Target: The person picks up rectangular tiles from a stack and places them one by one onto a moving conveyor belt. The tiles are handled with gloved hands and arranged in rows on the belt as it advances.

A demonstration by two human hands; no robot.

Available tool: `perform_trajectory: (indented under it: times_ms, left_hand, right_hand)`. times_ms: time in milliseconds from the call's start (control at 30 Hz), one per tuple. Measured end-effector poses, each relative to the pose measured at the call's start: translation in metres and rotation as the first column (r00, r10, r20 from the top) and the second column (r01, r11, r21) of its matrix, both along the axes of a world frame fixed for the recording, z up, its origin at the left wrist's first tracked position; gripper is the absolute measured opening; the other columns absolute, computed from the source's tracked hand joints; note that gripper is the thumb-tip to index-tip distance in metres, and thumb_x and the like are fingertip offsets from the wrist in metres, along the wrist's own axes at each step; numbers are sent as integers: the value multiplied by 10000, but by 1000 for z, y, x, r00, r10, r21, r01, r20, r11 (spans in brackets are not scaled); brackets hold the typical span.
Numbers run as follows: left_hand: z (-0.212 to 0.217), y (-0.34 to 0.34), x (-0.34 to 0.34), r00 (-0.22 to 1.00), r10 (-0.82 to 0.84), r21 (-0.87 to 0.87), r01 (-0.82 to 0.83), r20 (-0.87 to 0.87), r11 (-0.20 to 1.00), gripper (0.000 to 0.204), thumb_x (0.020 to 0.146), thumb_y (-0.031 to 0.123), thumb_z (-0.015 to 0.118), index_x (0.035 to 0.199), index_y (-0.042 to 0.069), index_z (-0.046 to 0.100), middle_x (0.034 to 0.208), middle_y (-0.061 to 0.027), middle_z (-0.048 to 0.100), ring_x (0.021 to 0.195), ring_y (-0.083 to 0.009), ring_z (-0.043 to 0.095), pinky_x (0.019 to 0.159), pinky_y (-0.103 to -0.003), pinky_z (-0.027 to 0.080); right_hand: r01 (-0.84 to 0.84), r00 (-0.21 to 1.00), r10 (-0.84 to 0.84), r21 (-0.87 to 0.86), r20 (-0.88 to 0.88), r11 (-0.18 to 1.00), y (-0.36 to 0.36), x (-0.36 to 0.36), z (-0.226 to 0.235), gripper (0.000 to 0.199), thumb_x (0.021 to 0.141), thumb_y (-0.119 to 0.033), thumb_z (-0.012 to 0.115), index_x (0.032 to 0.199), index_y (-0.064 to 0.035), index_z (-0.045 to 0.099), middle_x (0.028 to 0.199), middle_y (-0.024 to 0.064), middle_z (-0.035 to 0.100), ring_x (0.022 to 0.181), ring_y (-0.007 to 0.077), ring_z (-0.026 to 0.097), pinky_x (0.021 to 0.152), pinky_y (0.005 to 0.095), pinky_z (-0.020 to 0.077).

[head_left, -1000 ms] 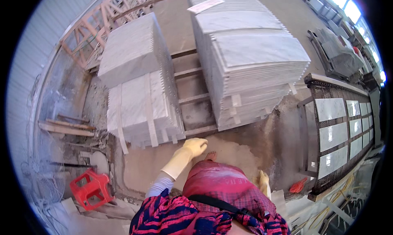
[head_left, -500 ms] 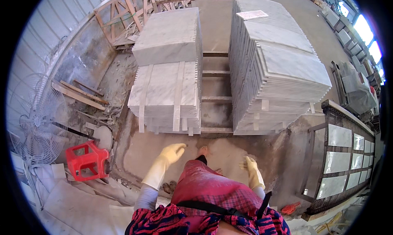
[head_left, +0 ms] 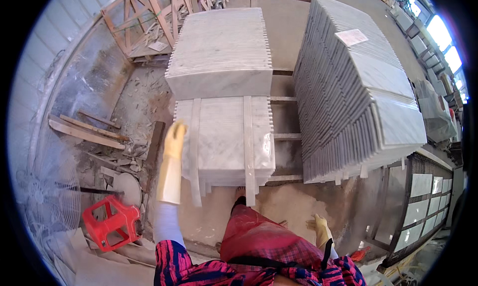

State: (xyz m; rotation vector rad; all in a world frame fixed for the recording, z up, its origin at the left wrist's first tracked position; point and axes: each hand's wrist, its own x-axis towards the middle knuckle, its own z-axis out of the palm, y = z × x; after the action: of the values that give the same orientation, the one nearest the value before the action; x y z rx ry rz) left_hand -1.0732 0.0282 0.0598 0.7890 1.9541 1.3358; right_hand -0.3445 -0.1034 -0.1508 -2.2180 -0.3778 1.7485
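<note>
A pale yellow rubber glove covers my left hand [head_left: 174, 140], raised beside the left edge of a stack of white-grey marble tiles [head_left: 224, 131]. Its fingers are stretched upward and hold nothing; whether they touch the tile edges, I cannot tell. Two pale strips [head_left: 248, 146] lie over the front tiles and hang down past their front face. Behind these, a taller row of upright slabs [head_left: 219, 42] rises. My right hand [head_left: 320, 227], in the same kind of glove, hangs low above the floor with its fingers apart and nothing in them.
On the right stands a longer marble stack [head_left: 348, 102] with a pale card [head_left: 351, 37] on top. Dark beams [head_left: 289, 136] run between the stacks. A red stool [head_left: 110, 223] and a wire fan [head_left: 47, 199] stand left. A rack with pale panels [head_left: 421, 185] is far right.
My left hand has moved up and forward to the left side of the near stack. The view has shifted closer to the stacks. My right hand stays low, still empty.
</note>
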Motion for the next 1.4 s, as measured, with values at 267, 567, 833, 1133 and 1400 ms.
perform_trajectory:
  times_ms: [267, 567, 833, 1133, 1400]
  left_hand:
    - [-23, 148, -146, 952, 293, 65, -288, -89, 955, 591, 987, 389, 637, 1448, 33, 535, 1453, -164, 582, 1362, -284, 526, 1137, -385, 397]
    - [-40, 243, -211, 954, 293, -88, -297, -60, 951, 873, 895, 594, 681, 1502, 3, 469, 1465, -220, 545, 1305, -309, 546, 1095, -409, 418]
    - [-70, 266, -216, 906, 422, 36, -421, -26, 906, 742, 895, 539, 722, 1371, -15, 592, 1292, -173, 664, 1148, -297, 635, 990, -393, 483]
    - [-44, 267, -189, 885, 456, 40, -461, 93, 886, 659, 920, 456, 722, 1371, -7, 595, 1322, -155, 642, 1149, -269, 621, 973, -380, 500]
    - [-54, 270, -193, 884, 466, 61, -467, 25, 882, 652, 914, 463, 714, 1348, -14, 620, 1316, -149, 652, 1136, -259, 625, 982, -371, 480]
  right_hand:
    - [-279, 957, 291, 322, 10, 905, 131, -203, 93, 415, 1032, -322, 590, 1323, -27, 617, 1052, 167, 732, 877, 230, 727, 765, 344, 593]
    - [-324, 934, 353, 537, 51, 779, 275, -341, 182, 402, 1086, -307, 509, 1389, -65, 614, 1112, 106, 728, 938, 161, 687, 867, 297, 542]
    - [-222, 934, 355, 701, -47, 678, 354, -404, 186, 486, 1053, -324, 553, 1453, -48, 553, 1262, 133, 684, 1156, 202, 636, 979, 330, 502]
    - [-221, 975, 114, 853, 189, 473, 482, -457, 211, 642, 990, -428, 610, 1473, -16, 514, 1457, 156, 581, 1368, 253, 536, 1137, 346, 391]
    - [-245, 958, 76, 650, 276, 720, 541, -499, 208, 663, 879, -536, 698, 1243, 14, 634, 1240, 196, 683, 1181, 282, 631, 1022, 388, 463]
